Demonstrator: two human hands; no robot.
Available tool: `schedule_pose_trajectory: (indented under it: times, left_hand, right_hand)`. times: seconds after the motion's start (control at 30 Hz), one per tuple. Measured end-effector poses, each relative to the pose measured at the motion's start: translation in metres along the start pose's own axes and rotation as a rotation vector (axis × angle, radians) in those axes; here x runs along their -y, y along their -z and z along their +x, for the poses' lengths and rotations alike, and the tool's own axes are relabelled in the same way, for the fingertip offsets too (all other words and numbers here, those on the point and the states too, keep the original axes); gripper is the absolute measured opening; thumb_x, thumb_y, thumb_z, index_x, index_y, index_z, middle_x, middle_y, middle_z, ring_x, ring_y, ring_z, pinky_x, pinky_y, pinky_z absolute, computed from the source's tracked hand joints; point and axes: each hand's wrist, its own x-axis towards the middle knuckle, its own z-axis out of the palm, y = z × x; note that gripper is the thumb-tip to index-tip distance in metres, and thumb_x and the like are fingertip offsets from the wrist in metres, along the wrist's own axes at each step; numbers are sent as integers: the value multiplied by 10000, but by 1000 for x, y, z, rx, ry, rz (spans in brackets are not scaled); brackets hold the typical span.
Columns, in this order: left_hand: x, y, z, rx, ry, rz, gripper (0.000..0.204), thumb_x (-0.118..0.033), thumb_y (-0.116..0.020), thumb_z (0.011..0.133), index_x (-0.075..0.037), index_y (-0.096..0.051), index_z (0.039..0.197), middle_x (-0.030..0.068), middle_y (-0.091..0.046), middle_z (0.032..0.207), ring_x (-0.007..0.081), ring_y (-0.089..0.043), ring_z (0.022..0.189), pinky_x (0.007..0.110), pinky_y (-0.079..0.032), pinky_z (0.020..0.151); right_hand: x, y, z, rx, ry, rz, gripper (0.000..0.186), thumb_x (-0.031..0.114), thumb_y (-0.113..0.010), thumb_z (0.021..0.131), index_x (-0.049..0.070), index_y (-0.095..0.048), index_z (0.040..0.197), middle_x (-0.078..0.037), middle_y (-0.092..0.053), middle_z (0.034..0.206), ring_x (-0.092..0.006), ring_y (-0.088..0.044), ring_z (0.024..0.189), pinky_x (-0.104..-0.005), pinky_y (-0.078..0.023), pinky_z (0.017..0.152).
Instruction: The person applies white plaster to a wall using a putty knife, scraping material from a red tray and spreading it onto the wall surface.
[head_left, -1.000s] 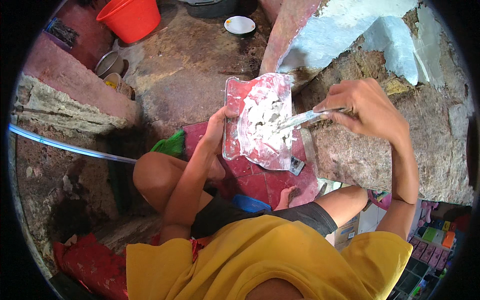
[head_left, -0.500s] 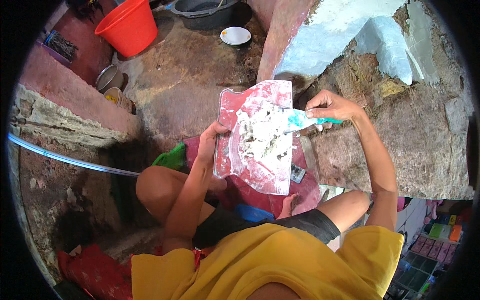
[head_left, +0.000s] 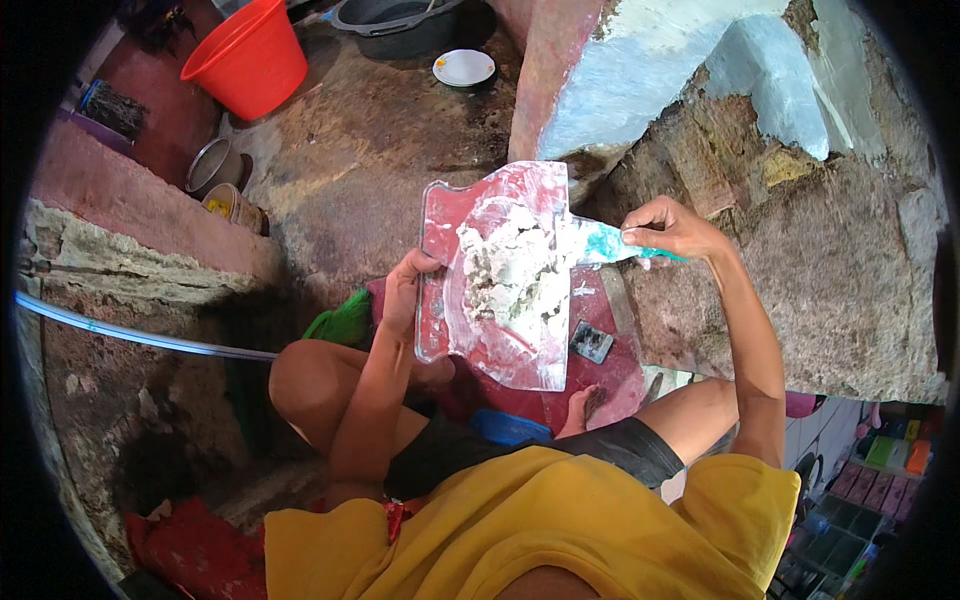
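My left hand (head_left: 408, 285) grips the left edge of a clear plastic board (head_left: 435, 325), thumb on top. The board is smeared white, and a lumpy mound of white putty (head_left: 515, 265) lies on its middle. In my right hand (head_left: 680, 228) is a putty-smeared scraper (head_left: 600, 243) with a teal handle, pinched between thumb and fingers. The scraper's wide end meets the board's right edge beside the putty; whether it touches the mound I cannot tell. Some fingers of my left hand are hidden under the board.
Rough, broken wall with white-blue patches (head_left: 770, 90) rises ahead on the right, above a worn ledge (head_left: 790, 310). Far left stand a red bucket (head_left: 250, 60), a black basin (head_left: 395, 30) and a white plate (head_left: 463, 67). A small dark box (head_left: 591, 342) lies below the board.
The board and my left hand have shifted slightly left. My right hand has moved slightly right, drawing the scraper back toward the board's right edge.
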Motion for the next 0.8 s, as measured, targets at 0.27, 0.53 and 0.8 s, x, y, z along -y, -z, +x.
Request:
schedule_pose_trajectory:
  times: [0.27,0.53,0.8]
  left_hand:
    - [-2,0,6,-8,-41,39,424,-100,-434,780,84,-496,1157,199,-623,1032,296,-651,879,412,-549,820]
    - [-4,0,7,72,-105,-66,427,-103,-419,802,102,-476,1172,225,-603,1079,309,-644,907,423,-541,840]
    - [-1,4,5,121,-100,-55,434,-113,-415,798,108,-481,1165,227,-600,1086,310,-635,933,427,-527,855]
  right_hand:
    - [4,-32,-27,-503,221,52,217,186,-564,911,11,-679,968,-63,-624,738,-92,-560,692,-256,-474,587]
    - [-10,-89,-2,-863,603,-544,562,-99,-641,640,147,-650,1145,-135,-568,971,-287,-568,874,-341,-468,763]
    - [-20,-101,-12,-867,564,-598,579,-107,-645,637,136,-634,1162,-136,-558,961,-290,-563,859,-354,-471,741]
